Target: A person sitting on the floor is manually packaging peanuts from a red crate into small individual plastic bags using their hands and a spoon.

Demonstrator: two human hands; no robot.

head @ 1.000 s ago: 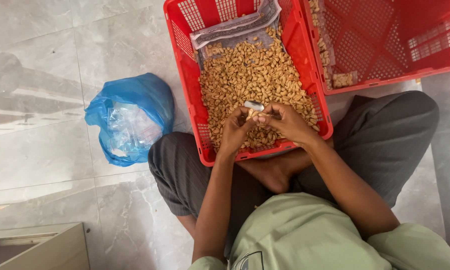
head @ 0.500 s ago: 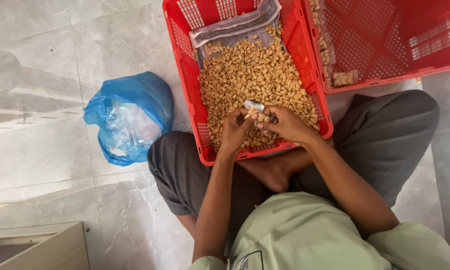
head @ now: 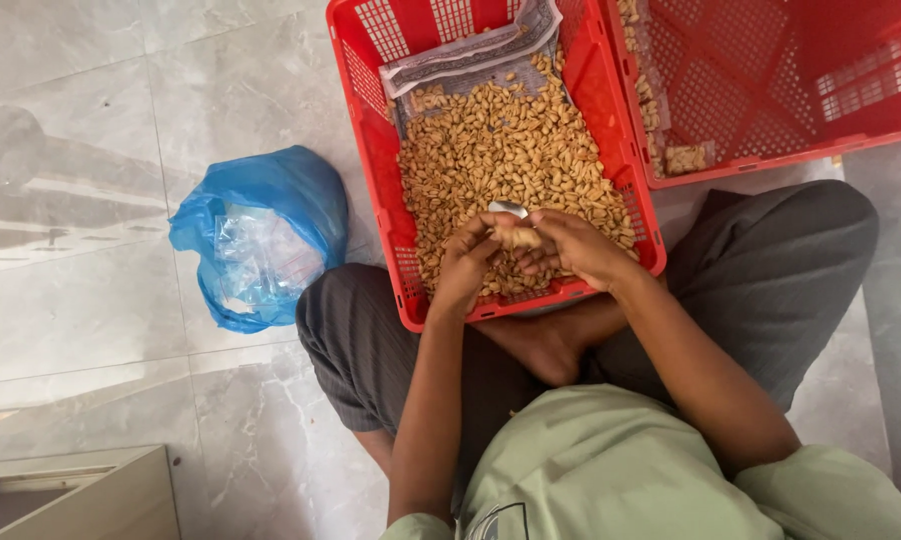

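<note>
Landmark: the red crate (head: 375,140) resting against the seated person's crossed legs.
Left hand (head: 466,268): over the crate's near end, fingers curled in, touching a pale nut (head: 524,238) held between both hands.
Right hand (head: 574,248): just beside the left, over the same near end, fingers bent closed around the nut and a small metal blade (head: 509,209).
Nuts (head: 511,150): a tan heap filling the crate's floor, beyond the hands.
Plastic liner (head: 471,55): grey, crumpled at the crate's far end.
Blue bag (head: 261,235): on the tiled floor, left of the crate.
Second red crate (head: 781,80): touching the first on its right, few nuts along its left wall.
</note>
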